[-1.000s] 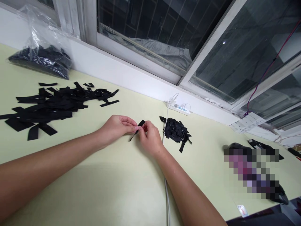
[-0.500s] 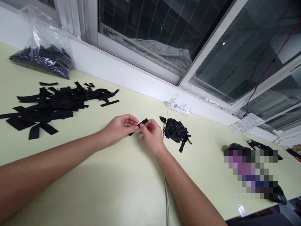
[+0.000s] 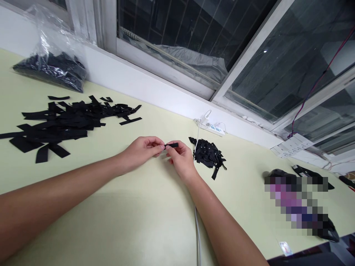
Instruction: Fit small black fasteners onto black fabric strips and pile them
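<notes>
Between my two hands, over the middle of the pale yellow-green table [image 3: 124, 214], is a short black fabric strip [image 3: 173, 145]. My left hand [image 3: 146, 149] pinches its left end between thumb and fingers. My right hand [image 3: 179, 155] grips it from the other side, thumb on top, and its right end sticks out above the fingers. A large loose pile of longer black strips [image 3: 69, 120] lies to the left. Right of my right hand is a smaller heap of short black pieces [image 3: 208, 153], some with small shiny spots.
A clear plastic bag [image 3: 52, 70] of black pieces stands at the back left. A white power strip [image 3: 212, 128] sits by the wall; its grey cable [image 3: 197, 232] passes under my right forearm. A partly pixelated dark item [image 3: 299, 203] lies at the right.
The strip has turned from slanting to nearly level. Its left end, which stuck out below my left fingers, is now hidden in them. The piles have not changed.
</notes>
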A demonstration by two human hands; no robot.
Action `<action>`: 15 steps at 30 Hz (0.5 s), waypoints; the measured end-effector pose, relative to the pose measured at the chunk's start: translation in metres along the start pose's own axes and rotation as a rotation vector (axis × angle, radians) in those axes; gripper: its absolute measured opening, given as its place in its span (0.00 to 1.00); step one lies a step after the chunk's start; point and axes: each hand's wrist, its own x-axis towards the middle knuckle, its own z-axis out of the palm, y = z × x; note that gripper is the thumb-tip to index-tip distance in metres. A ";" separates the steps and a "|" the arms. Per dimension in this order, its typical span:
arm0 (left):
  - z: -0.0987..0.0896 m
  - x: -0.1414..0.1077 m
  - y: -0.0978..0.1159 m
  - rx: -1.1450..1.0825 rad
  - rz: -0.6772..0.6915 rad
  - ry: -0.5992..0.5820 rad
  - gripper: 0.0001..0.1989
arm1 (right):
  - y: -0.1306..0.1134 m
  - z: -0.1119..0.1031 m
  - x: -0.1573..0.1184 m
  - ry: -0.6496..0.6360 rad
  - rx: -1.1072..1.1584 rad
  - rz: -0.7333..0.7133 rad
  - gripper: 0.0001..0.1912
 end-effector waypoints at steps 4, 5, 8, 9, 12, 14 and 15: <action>0.000 -0.001 0.001 0.041 0.008 -0.016 0.13 | -0.001 -0.001 0.000 -0.006 0.030 0.038 0.13; 0.000 -0.002 0.001 0.043 0.009 -0.013 0.13 | -0.002 -0.001 -0.001 -0.012 0.040 0.044 0.13; -0.001 -0.002 0.003 0.038 0.003 0.002 0.13 | -0.005 -0.001 -0.002 -0.028 0.067 0.061 0.13; -0.001 -0.002 0.003 0.033 0.002 0.006 0.13 | -0.005 -0.001 -0.002 -0.031 0.073 0.067 0.13; -0.001 -0.002 0.005 0.028 -0.001 -0.007 0.13 | -0.007 -0.001 -0.002 -0.037 0.082 0.084 0.14; 0.000 -0.003 0.006 0.027 0.001 -0.017 0.13 | -0.007 -0.002 -0.002 -0.039 0.095 0.101 0.15; 0.000 -0.003 0.006 0.026 0.000 -0.020 0.13 | -0.008 -0.002 -0.002 -0.038 0.102 0.109 0.15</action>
